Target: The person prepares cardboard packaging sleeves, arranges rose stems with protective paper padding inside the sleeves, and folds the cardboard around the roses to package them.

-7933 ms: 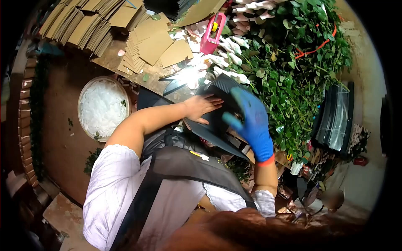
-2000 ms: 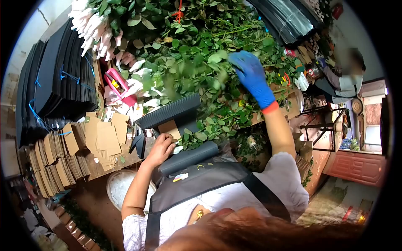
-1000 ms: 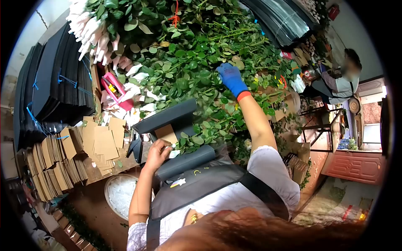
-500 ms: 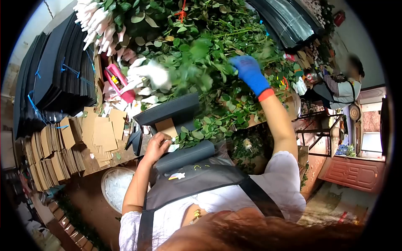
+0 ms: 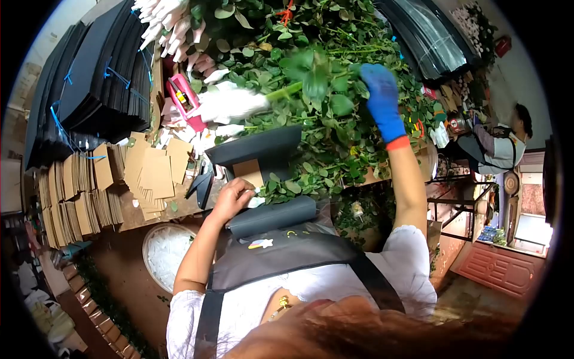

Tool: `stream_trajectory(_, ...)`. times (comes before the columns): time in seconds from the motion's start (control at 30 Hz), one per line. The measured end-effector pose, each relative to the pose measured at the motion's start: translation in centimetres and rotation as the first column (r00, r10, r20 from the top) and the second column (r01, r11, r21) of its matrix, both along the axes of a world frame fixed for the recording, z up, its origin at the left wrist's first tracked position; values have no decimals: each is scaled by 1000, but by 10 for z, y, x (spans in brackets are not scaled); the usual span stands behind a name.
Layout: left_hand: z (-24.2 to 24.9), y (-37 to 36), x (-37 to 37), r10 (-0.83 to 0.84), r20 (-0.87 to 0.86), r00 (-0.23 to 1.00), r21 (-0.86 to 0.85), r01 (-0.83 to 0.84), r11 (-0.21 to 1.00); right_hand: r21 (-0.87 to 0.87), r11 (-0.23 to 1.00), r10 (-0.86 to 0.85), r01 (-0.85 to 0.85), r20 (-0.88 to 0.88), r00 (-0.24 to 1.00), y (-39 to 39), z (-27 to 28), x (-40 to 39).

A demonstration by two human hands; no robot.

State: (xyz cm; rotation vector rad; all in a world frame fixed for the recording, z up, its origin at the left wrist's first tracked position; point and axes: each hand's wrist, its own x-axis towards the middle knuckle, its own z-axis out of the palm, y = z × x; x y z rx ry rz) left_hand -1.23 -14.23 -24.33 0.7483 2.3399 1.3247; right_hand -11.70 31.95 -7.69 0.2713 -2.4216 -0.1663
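My right hand (image 5: 380,99), in a blue glove with a red cuff, is closed round the end of a leafy flower stem (image 5: 285,92). The stem stretches left over the greenery, blurred by motion, and its head sits in a white mesh sleeve (image 5: 236,106). Bare, my left hand (image 5: 233,200) has bent fingers closed at the white-sleeved heads of a flower bundle (image 5: 293,186); its fingertips are partly hidden. That bundle lies in a black folded sheet (image 5: 269,217), whose raised back flap (image 5: 257,145) stands behind a brown cardboard piece (image 5: 248,172).
Leafy stems (image 5: 347,149) heap over the table. At left stand black sheet stacks (image 5: 101,72), cardboard pieces (image 5: 156,176) and a pink holder (image 5: 186,103). A white-lined basket (image 5: 167,257) is below. Another person (image 5: 505,143) works at far right.
My right hand has moved up and slightly right in view, and the held flower has swung rightward with its stem now showing. My left hand stays at the bundle as the whole view shifts.
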Motion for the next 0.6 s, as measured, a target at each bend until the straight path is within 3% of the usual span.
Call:
stream_trajectory(0.03,-2,1,0,-2,-24,1000,5,2,1000,-2,999,35,-36,-125,992,-2,12,5)
stream_trajectory(0.1,-1,2,1,18,-12,1000,16,-18,1000,-54,979,191,-197,-95,977,-41,59,30)
stream_trajectory(0.17,15,2,6,69,161,985,-183,-39,982,-25,970,239,-240,-44,970,-52,65,51)
stream_trajectory(0.2,-30,-9,7,36,-30,999,63,-34,997,23,965,259,-260,46,965,-58,63,62)
stream_trajectory(0.27,-87,-16,12,139,147,979,-79,-129,988,115,945,275,-307,231,933,-68,54,83)
stream_trajectory(0.3,-29,-7,8,141,250,958,-51,-133,990,94,934,304,-343,289,908,-76,45,89)
stream_trajectory(0.33,-15,-2,7,42,359,932,365,-182,913,90,941,269,-325,381,885,-73,26,96)
stream_trajectory(0.4,-30,-10,-4,116,337,934,187,-187,964,145,956,135,-256,558,819,-63,-23,107)
stream_trajectory(0.47,-21,-1,6,218,277,936,175,-272,946,267,948,-66,-173,698,713,-47,-67,111)
stream_trajectory(0.5,-9,2,4,244,89,966,122,-254,959,293,948,-139,-122,729,670,-44,-79,112)
stream_trajectory(0.6,3,1,-2,88,86,992,71,-95,993,376,926,-336,15,807,486,-46,-112,114)
